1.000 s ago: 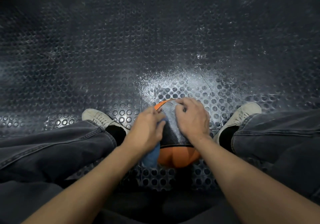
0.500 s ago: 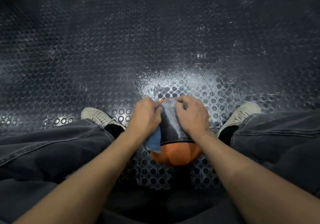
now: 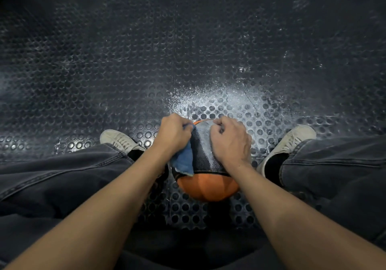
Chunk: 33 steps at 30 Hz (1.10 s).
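The studded black floor is stretching wide and bare across the whole upper half of the frame, so there is plenty of room beyond the hands, while down at centre things are getting tight. The orange and black ball is sitting on the floor just below the middle of the frame. It is being hemmed in by the pale left shoe and the pale right shoe, and by the dark trouser legs closing in from both lower sides. A whitish dusty patch is spreading over the floor right above the ball. The left hand is clenching a blue cloth at the ball's upper left edge, fingers wrapped tight round it. The right hand is resting on the ball's upper right with its fingers bent under, and whether it is pinching anything cannot be told. The ball is lying directly beneath both hands and touching them, its orange part showing below the wrists. The cloth is hanging with its long side running from the fist down toward the lower left of the ball. The ball's black band is running from top to bottom between the hands, ending at a seam crossing left to right.
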### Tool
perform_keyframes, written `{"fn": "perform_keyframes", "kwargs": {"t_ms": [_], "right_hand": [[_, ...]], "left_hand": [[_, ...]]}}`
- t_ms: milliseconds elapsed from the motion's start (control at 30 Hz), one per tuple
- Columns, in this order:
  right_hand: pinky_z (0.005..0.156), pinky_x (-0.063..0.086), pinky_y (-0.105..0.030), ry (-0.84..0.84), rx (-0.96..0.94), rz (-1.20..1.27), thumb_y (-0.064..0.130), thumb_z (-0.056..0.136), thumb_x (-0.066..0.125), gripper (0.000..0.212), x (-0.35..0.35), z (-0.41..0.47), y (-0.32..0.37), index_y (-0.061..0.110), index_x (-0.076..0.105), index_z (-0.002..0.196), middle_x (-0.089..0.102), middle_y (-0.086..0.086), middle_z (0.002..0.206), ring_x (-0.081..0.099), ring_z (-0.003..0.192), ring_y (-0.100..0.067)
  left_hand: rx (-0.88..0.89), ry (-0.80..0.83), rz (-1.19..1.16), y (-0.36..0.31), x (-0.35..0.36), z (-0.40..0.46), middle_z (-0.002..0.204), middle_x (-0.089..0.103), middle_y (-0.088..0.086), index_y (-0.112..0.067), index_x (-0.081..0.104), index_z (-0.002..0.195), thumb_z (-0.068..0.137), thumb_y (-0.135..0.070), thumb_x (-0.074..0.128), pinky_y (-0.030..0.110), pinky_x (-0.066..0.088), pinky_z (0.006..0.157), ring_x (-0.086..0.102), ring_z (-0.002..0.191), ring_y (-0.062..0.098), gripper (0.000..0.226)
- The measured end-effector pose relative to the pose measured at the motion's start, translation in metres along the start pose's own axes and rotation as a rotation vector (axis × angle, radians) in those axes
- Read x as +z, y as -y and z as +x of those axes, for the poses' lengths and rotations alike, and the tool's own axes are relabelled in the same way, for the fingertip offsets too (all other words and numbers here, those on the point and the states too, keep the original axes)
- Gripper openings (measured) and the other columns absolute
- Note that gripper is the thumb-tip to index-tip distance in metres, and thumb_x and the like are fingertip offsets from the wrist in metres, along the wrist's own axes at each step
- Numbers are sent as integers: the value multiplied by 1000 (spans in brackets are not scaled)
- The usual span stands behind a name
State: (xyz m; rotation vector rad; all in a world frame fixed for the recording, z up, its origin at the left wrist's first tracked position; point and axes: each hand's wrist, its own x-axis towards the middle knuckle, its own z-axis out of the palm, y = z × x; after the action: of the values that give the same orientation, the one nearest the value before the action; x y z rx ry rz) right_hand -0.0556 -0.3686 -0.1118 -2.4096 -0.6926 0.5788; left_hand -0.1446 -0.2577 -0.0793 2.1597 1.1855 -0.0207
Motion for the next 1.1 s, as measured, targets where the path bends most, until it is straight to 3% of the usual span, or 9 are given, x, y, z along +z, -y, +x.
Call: {"fn": "perform_keyframes", "kwargs": {"t_ms": [167, 267, 367, 433, 567, 733, 833, 967, 1100], "right_hand": [[96, 46, -45, 57, 6, 36, 30, 95, 45, 21, -6, 8, -12, 31, 63, 104, 58, 13, 100, 54, 100, -15], [98, 45, -43, 83, -18, 28, 30, 97, 46, 18, -5, 8, -12, 31, 62, 105, 55, 15, 100, 53, 101, -13], [100, 42, -44, 9, 13, 17, 30, 98, 45, 15, 0, 3, -5, 29, 59, 97, 57, 11, 98, 52, 99, -15], [97, 43, -46, -15, 45, 10, 30, 96, 44, 17, 0, 5, -4, 27, 60, 93, 59, 9, 95, 53, 96, -17], [95, 45, -43, 41, 14, 33, 30, 95, 45, 17, -5, 10, -12, 26, 61, 91, 59, 11, 93, 55, 93, -15], [95, 40, -41, 64, -13, 23, 30, 95, 45, 18, -2, 6, -6, 25, 62, 95, 61, 9, 99, 53, 98, -15], [96, 42, -44, 6, 38, 27, 29, 94, 44, 18, -1, 8, -6, 25, 61, 91, 63, 9, 99, 55, 96, -17], [94, 46, -42, 69, 20, 40, 30, 94, 47, 18, -8, 14, -11, 26, 65, 95, 60, 11, 92, 55, 90, -16], [94, 47, -41, 74, -9, 36, 31, 96, 46, 20, -5, 16, -8, 27, 66, 97, 63, 8, 92, 58, 89, -17]], "left_hand": [[229, 6, 50, -7, 5, -52, 81, 61, 10, -8, 75, 88, 92, -14, 58, 20, 29, 67, 48, 72, 15, 18], [103, -28, 49, -1, 7, -15, 74, 62, 5, -11, 75, 87, 92, -13, 57, 20, 42, 71, 48, 63, 10, 19], [6, -3, 10, 1, 2, 11, 92, 72, 9, -12, 75, 100, 93, -13, 57, 12, 37, 74, 56, 75, 10, 20], [113, 12, 49, -2, 3, -4, 91, 70, 10, -11, 76, 97, 93, -12, 57, 17, 40, 78, 57, 79, 16, 19], [366, 29, 81, 1, 8, -60, 83, 54, 4, -8, 73, 92, 90, -12, 60, 29, 38, 72, 54, 77, 21, 14], [102, -12, 99, 9, 3, 5, 79, 66, 11, -10, 76, 90, 90, -9, 54, 21, 41, 76, 59, 77, 24, 22], [178, -3, 88, 1, 4, -17, 80, 60, 6, -9, 75, 94, 92, -9, 56, 25, 42, 76, 52, 74, 15, 20], [390, 95, 63, 4, 3, -65, 80, 54, 2, -13, 76, 96, 86, -14, 62, 23, 35, 70, 56, 75, 21, 17], [201, -32, 38, 21, -13, -23, 96, 63, 10, -14, 74, 104, 89, -15, 64, 24, 37, 84, 58, 92, 22, 18]]}}
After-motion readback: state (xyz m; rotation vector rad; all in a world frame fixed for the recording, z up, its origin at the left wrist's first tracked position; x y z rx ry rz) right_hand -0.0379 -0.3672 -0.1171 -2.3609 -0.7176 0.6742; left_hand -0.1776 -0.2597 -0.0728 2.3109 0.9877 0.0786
